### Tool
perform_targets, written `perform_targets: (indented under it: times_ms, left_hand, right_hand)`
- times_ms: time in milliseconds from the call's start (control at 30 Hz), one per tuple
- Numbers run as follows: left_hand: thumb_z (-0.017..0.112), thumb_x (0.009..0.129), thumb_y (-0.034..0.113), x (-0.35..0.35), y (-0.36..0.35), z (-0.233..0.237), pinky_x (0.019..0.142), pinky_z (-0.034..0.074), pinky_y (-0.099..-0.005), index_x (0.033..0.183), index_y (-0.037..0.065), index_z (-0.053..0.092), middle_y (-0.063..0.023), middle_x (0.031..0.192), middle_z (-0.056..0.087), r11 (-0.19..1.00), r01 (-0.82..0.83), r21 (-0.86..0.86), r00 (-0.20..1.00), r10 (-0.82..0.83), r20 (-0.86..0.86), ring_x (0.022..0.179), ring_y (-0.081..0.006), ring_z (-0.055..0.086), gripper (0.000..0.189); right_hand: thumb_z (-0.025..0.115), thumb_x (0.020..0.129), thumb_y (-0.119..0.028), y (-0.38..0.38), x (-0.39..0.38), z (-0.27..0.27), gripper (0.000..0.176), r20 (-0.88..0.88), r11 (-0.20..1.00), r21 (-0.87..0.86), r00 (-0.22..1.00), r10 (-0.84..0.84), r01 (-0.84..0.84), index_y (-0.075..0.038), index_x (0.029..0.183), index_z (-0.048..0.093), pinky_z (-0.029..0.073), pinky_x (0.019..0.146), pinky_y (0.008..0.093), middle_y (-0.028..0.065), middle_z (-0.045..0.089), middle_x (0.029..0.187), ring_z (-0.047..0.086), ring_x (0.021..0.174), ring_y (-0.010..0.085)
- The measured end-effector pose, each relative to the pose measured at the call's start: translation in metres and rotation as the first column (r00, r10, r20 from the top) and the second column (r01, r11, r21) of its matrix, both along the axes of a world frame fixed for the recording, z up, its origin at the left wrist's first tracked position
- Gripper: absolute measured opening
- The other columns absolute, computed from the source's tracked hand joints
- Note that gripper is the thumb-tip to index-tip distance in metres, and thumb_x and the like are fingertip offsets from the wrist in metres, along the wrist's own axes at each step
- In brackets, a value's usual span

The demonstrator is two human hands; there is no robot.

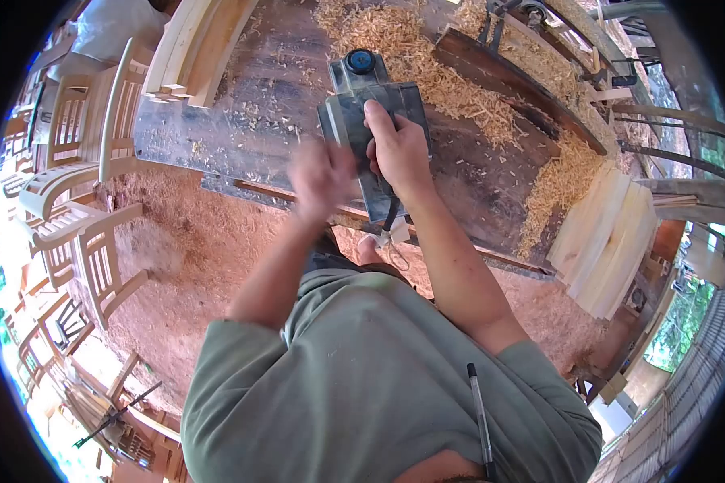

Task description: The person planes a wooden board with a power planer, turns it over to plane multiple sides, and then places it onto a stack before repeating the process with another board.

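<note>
A dark electric hand planer (372, 105) with a round blue-centred knob lies on the wooden workbench (242, 137), its cord running off the near end. My right hand (399, 153) is wrapped round the planer's handle, thumb on top. Beside the planer's left side is my left hand (322, 173), smeared by motion; its fingers cannot be made out, nor whether it touches the tool. Wood shavings (395, 48) lie around the planer's far end.
Stacked curved boards (193, 48) rest at the bench's left end, more pale boards (608, 241) at the right. A dark beam (524, 88) crosses the bench behind. Wooden chairs (80, 185) stand on the left. A pen (481, 414) hangs on my shirt.
</note>
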State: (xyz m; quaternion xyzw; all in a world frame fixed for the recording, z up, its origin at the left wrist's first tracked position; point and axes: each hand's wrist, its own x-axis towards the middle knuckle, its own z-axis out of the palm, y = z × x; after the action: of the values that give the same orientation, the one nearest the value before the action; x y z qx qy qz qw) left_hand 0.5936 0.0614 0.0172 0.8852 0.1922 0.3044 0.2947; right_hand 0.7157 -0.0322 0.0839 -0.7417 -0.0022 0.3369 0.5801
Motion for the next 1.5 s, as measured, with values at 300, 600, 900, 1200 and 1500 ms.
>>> perform_targets:
  times_ms: [300,600,900,1200,1500]
  left_hand:
    - [0.074,0.075,0.043,-0.062,-0.142,-0.004,0.118,0.025,-0.0528,0.093,-0.010,0.071,-0.0376,0.148,0.033,0.680,0.614,-0.402,0.499,-0.728,-0.470,0.144,-0.0494,0.025,0.057]
    - [0.076,0.074,0.042,-0.057,-0.127,-0.007,0.121,0.021,-0.0481,0.093,-0.014,0.070,-0.0357,0.156,0.020,0.516,0.618,-0.593,0.353,-0.856,-0.378,0.149,-0.0492,0.012,0.059]
    - [0.069,0.088,0.012,-0.094,-0.054,-0.029,0.076,0.056,-0.0396,0.098,0.000,0.070,-0.0153,0.089,0.073,0.595,-0.012,-0.804,0.974,-0.175,-0.144,0.083,-0.0258,0.072,0.016]
    - [0.075,0.078,0.045,0.036,-0.038,-0.086,0.075,0.054,-0.0477,0.078,-0.002,0.069,-0.0220,0.084,0.067,0.745,-0.147,-0.651,0.910,-0.157,-0.385,0.083,-0.0404,0.067,0.047]
    - [0.068,0.073,0.042,0.079,-0.085,-0.034,0.094,0.052,-0.0468,0.108,-0.004,0.067,-0.0254,0.116,0.055,0.825,-0.393,-0.405,0.785,0.072,-0.615,0.106,-0.0434,0.064,0.058]
  right_hand:
    - [0.064,0.094,-0.049,0.011,0.004,0.007,0.050,-0.020,1.000,0.017,1.000,0.011,-0.010,-0.001,0.082,0.061,0.034,0.037,0.0265,0.0040,0.054,0.053,0.048,0.038,0.0114]
    - [0.066,0.090,-0.052,0.087,0.061,0.005,0.057,0.039,0.997,0.081,0.999,-0.004,0.000,0.002,0.071,0.062,0.041,0.039,0.0293,0.0057,0.056,0.054,0.054,0.041,0.0134]
    - [0.053,0.099,-0.048,-0.002,0.038,0.019,0.053,0.042,0.988,0.155,0.999,0.023,-0.029,0.003,0.100,0.065,0.035,0.039,0.0274,0.0071,0.056,0.060,0.050,0.043,0.0150]
    - [0.055,0.101,-0.042,-0.271,-0.060,0.039,0.047,0.078,0.960,-0.270,0.995,-0.057,0.076,0.004,0.099,0.063,0.035,0.039,0.0262,0.0048,0.054,0.057,0.047,0.042,0.0122]
    - [0.054,0.102,-0.042,-0.401,-0.145,0.055,0.047,0.098,0.861,-0.403,0.950,-0.296,0.310,0.004,0.099,0.062,0.037,0.039,0.0270,0.0053,0.054,0.058,0.048,0.043,0.0127]
